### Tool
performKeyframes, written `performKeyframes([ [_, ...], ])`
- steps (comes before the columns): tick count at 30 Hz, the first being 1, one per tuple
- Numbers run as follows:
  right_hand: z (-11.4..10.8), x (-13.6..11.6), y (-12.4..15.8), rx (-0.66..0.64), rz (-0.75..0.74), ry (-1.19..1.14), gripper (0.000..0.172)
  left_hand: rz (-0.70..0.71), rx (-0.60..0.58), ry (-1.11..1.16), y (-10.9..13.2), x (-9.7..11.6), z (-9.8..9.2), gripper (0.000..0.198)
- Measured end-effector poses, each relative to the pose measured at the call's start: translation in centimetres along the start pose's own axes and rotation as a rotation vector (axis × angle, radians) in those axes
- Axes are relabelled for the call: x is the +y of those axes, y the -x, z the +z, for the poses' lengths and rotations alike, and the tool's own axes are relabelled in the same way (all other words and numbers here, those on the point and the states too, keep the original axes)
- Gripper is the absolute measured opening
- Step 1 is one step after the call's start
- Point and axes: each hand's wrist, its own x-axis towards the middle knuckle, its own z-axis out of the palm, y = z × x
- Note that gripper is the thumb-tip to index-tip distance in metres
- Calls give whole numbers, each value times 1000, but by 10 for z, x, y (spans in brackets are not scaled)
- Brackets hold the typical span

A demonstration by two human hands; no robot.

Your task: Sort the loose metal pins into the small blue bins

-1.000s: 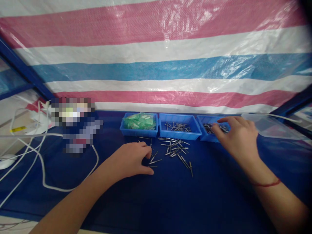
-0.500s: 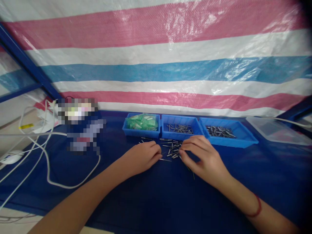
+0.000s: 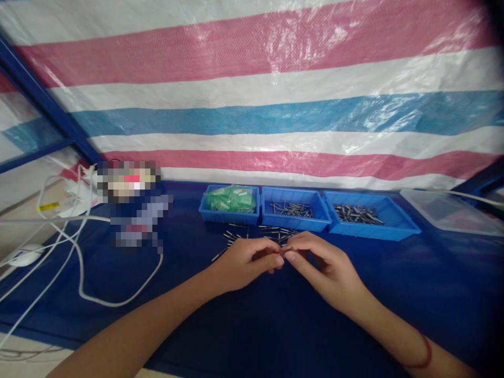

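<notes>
My left hand and my right hand meet at the fingertips above the dark blue table. Both are closed in a pinch on one thin, dark piece, apparently a rivet; the fingers cover most of it. Behind the fingers lie loose metal rivets, slim pins with a thicker end, partly hidden by my hands. More rivets lie scattered just past my left hand. A red band circles my right wrist.
Along the back stand three blue bins: one with green plastic packets, a middle bin with rivets, and a right bin with darker metal pieces. A clear plastic lid lies far right. White cables loop across the left.
My left hand has moved right and my right hand slightly left and nearer, so the fingertips now meet. More loose rivets show behind my left hand.
</notes>
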Motion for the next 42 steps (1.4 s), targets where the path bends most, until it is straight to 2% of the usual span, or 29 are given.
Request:
performKeyframes([
  [3, -1, -3, -1, 45, 17, 23, 5, 7, -23, -46, 0, 3, 1, 23],
  [7, 0, -3, -1, 36, 2, 20, 3, 1, 15, -83, 0, 4, 2, 24],
  [16, 1, -8, 0, 8, -118, 24, 14, -15, 28, -84, 1, -1, 8, 28],
  [25, -4, -10, -3, 58, -87, 62, 14, 18, 200, -55, 1, 3, 4, 23],
  [34, 0, -4, -4, 2, -48, 116, 9, 94, 321, -162, 4, 6, 8, 18],
  [39, 7, -3, -2, -51, -72, 84, 10, 153, 309, -231, 5, 5, 12, 14],
  [42, 1, -3, -5, -37, -89, 140, 10, 156, 247, -316, 4, 5, 7, 18],
])
